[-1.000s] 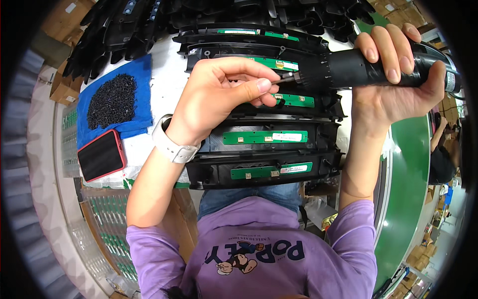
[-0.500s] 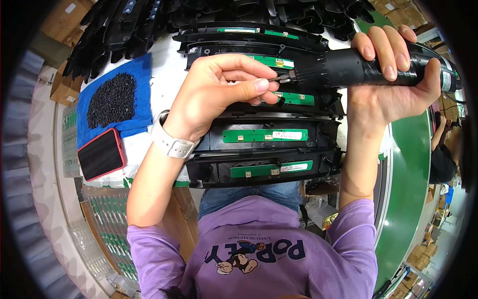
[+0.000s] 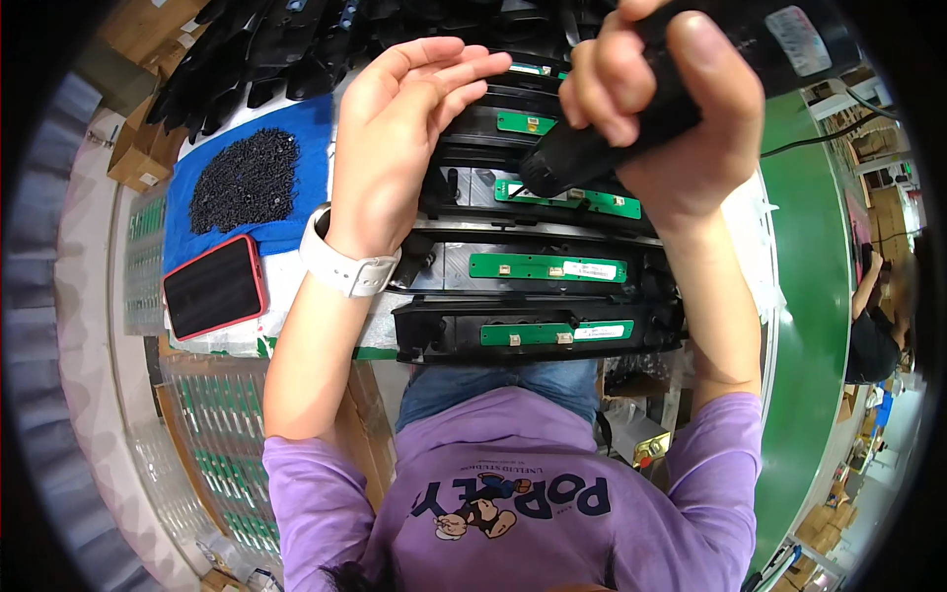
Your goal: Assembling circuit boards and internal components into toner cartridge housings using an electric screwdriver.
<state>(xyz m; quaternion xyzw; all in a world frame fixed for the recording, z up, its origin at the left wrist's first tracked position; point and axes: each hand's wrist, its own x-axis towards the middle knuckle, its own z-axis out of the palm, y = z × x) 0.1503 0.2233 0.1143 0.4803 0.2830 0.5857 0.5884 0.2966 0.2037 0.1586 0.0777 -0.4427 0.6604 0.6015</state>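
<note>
My right hand (image 3: 691, 163) is wrapped round a black electric screwdriver (image 3: 557, 163), tilted with its nose down and to the left. That nose is over a green circuit board (image 3: 614, 203) in a long black plastic housing (image 3: 473, 192); I cannot tell whether the bit touches a screw. My left hand (image 3: 385, 128) is held above the left ends of the housings, fingers stretched to the right and nothing visible in them. Nearer to me lie two more housings, one with a green board (image 3: 533, 266) and one with another board (image 3: 543, 333).
Small black screws (image 3: 247, 183) are heaped on a blue cloth (image 3: 314, 138) at the left, beside a red-rimmed phone (image 3: 215, 288). More black plastic parts (image 3: 237, 49) crowd the far side. A green surface (image 3: 809, 296) runs along the right; a person (image 3: 873, 316) is beyond it.
My left hand has moved away from the screwdriver's bit, up and left, and its fingers have straightened. The screwdriver has swung from level to nose-down over a board.
</note>
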